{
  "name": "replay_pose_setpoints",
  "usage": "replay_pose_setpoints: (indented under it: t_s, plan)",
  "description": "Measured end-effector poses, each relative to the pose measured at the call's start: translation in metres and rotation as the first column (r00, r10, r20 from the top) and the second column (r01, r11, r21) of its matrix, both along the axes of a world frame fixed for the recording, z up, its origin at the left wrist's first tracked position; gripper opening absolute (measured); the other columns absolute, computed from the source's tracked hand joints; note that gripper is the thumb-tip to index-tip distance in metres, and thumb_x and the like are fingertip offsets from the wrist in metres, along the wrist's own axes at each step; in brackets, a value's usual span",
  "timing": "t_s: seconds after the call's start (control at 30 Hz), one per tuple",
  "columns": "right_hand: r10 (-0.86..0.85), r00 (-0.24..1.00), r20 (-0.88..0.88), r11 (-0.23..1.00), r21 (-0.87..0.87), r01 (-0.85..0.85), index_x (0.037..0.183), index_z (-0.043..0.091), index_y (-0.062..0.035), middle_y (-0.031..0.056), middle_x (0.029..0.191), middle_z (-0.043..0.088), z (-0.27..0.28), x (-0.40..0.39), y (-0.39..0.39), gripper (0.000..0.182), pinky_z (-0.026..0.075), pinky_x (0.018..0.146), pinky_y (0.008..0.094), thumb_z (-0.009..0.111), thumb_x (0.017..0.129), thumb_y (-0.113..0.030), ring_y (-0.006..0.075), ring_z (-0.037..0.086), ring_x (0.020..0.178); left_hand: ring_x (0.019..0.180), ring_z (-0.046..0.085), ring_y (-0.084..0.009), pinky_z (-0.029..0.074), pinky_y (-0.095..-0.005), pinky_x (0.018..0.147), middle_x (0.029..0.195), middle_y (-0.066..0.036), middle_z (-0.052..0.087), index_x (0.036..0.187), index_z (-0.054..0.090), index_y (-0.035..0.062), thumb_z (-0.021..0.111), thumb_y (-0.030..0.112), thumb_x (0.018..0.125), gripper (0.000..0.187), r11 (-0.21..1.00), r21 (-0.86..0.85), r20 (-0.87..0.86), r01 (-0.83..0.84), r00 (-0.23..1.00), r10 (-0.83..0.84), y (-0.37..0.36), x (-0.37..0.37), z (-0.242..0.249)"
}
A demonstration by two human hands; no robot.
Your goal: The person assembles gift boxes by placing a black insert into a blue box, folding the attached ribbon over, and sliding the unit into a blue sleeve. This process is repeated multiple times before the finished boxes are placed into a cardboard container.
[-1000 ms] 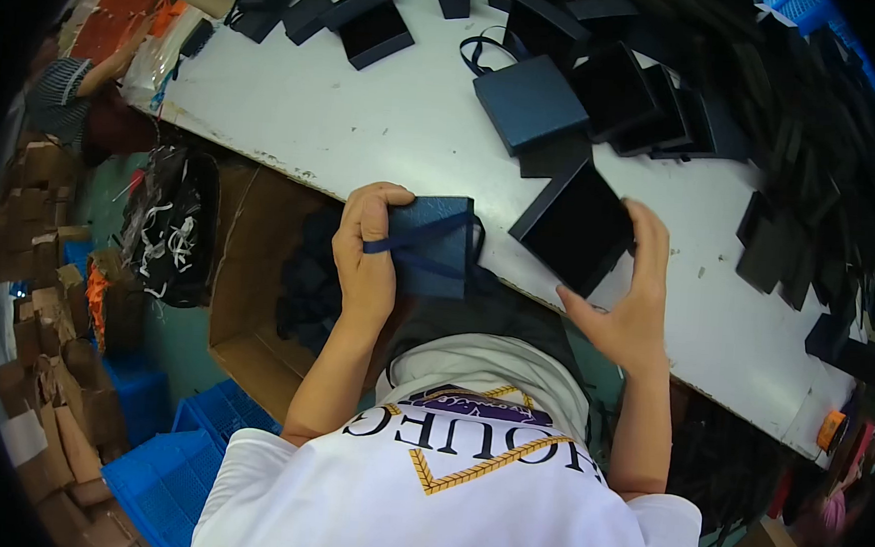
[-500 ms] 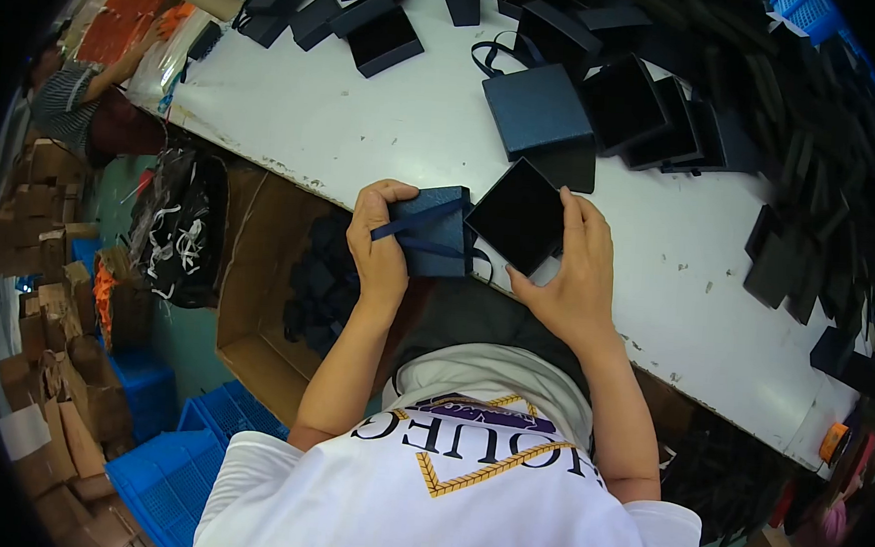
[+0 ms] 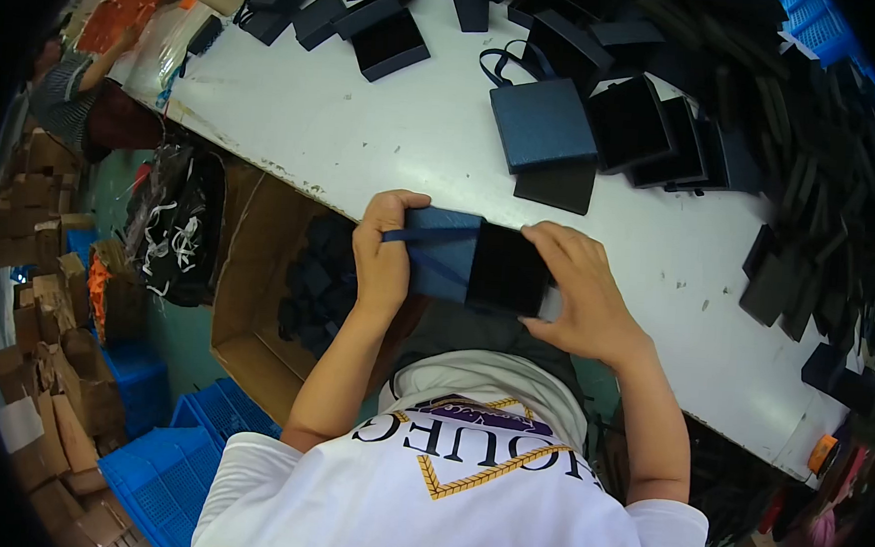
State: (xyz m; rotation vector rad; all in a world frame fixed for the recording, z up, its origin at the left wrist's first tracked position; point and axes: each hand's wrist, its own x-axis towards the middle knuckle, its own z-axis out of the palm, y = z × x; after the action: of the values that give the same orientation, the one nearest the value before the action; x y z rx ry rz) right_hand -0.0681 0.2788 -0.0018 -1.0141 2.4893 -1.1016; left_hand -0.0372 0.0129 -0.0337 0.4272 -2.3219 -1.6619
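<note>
My left hand grips a dark blue box lid with a blue ribbon across it, at the near edge of the white table. My right hand holds a black box base pressed against the lid's right side. Both pieces hang just over the table edge, in front of my white shirt.
Another blue lid with ribbon lies on the table past my hands, with several black box bases and a heap of black inserts at the right. An open carton and blue crates stand on the floor at the left. Another person sits far left.
My right hand has carried the black base from the table at the right over to the blue lid, and the two pieces now meet. My left hand stayed on the lid.
</note>
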Motion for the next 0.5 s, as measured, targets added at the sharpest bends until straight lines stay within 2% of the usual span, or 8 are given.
replay_pose_setpoints:
  t_s: [0.17, 0.2, 0.23, 0.3, 0.4, 0.43, 0.47, 0.5]
  plan:
    - [0.067, 0.988, 0.137, 0.984, -0.171, -0.044, 0.155, 0.034, 0.0008, 0.0250, 0.156, 0.032, -0.015, 0.004, -0.011, 0.104, 0.023, 0.127, 0.0519, 0.089, 0.069, -0.018, 0.0460, 0.025, 0.152, 0.108, 0.063, -0.0260, 0.046, -0.0358, 0.099, 0.110, -0.015, 0.068, 0.108, 0.071, -0.0027, 0.036, 0.031, 0.114, 0.049, 0.997, 0.057, 0.025, 0.045, 0.999, -0.047, 0.008, 0.010, 0.002]
    - [-0.005, 0.997, 0.083, 0.990, -0.143, 0.017, 0.161, 0.020, 0.0019, 0.0283, 0.165, 0.017, -0.010, 0.013, -0.025, 0.117, 0.017, 0.127, 0.0554, 0.090, 0.072, -0.025, 0.0503, 0.008, 0.157, 0.112, 0.063, -0.0270, 0.046, -0.0365, 0.101, 0.112, -0.016, 0.067, 0.108, 0.072, -0.0025, 0.036, 0.031, 0.114, 0.049, 0.994, 0.091, 0.003, 0.052, 0.999, -0.052, 0.012, 0.015, -0.006]
    - [-0.031, 0.982, 0.185, 0.952, -0.293, 0.086, 0.164, 0.009, 0.0021, 0.0291, 0.169, 0.007, -0.017, 0.018, -0.037, 0.123, 0.012, 0.127, 0.0582, 0.086, 0.080, -0.041, 0.0503, -0.001, 0.158, 0.120, 0.060, -0.0306, 0.043, -0.0389, 0.106, 0.118, -0.018, 0.064, 0.108, 0.072, -0.0021, 0.036, 0.032, 0.114, 0.049, 0.984, 0.179, -0.021, 0.012, 1.000, -0.008, 0.023, 0.020, -0.010]
    - [-0.082, 0.990, 0.118, 0.943, -0.312, 0.115, 0.164, 0.003, 0.0029, 0.0308, 0.170, 0.002, -0.025, 0.036, -0.075, 0.126, 0.010, 0.126, 0.0590, 0.078, 0.084, -0.058, 0.0508, -0.001, 0.158, 0.122, 0.059, -0.0332, 0.041, -0.0399, 0.109, 0.119, -0.019, 0.063, 0.109, 0.071, -0.0018, 0.038, 0.034, 0.113, 0.049, 0.994, -0.066, -0.047, 0.089, 0.995, -0.093, 0.044, 0.024, 0.009]
    - [-0.045, 0.977, 0.210, 0.865, -0.481, 0.143, 0.164, 0.005, 0.0031, 0.0331, 0.169, 0.000, -0.027, 0.022, -0.095, 0.125, 0.009, 0.126, 0.0611, 0.072, 0.086, -0.067, 0.0525, 0.000, 0.157, 0.123, 0.058, -0.0300, 0.042, -0.0374, 0.108, 0.120, -0.017, 0.063, 0.114, 0.070, -0.0011, 0.044, 0.031, 0.111, 0.042, 0.998, 0.041, 0.000, 0.042, 0.999, -0.042, 0.019, 0.023, 0.006]
    - [-0.022, 0.986, 0.166, 0.884, -0.458, 0.097, 0.164, 0.008, 0.0028, 0.0331, 0.169, 0.002, -0.022, 0.020, -0.100, 0.122, 0.009, 0.125, 0.0624, 0.072, 0.086, -0.066, 0.0531, 0.002, 0.157, 0.122, 0.059, -0.0277, 0.042, -0.0365, 0.107, 0.119, -0.016, 0.064, 0.114, 0.070, -0.0008, 0.045, 0.031, 0.111, 0.041, 0.997, 0.083, 0.031, 0.001, 1.000, -0.004, 0.014, 0.021, 0.006]
    - [0.003, 0.993, 0.115, 0.899, -0.434, 0.047, 0.164, 0.010, 0.0024, 0.0331, 0.169, 0.003, -0.015, 0.016, -0.103, 0.120, 0.009, 0.125, 0.0637, 0.072, 0.086, -0.065, 0.0538, 0.003, 0.157, 0.119, 0.060, -0.0232, 0.042, -0.0345, 0.107, 0.118, -0.012, 0.067, 0.114, 0.070, -0.0003, 0.047, 0.032, 0.111, 0.040, 0.945, 0.314, 0.096, -0.093, 0.993, 0.066, 0.003, 0.025, 0.005]
    - [0.031, 0.997, 0.065, 0.913, -0.409, -0.002, 0.164, 0.013, 0.0021, 0.0332, 0.169, 0.004, -0.004, 0.010, -0.105, 0.118, 0.009, 0.124, 0.0649, 0.072, 0.086, -0.064, 0.0544, 0.005, 0.156, 0.116, 0.060, -0.0212, 0.042, -0.0338, 0.107, 0.118, -0.011, 0.067, 0.112, 0.070, -0.0002, 0.049, 0.030, 0.110, 0.037, 0.963, 0.256, 0.037, -0.084, 0.996, 0.077, -0.010, 0.027, 0.020]
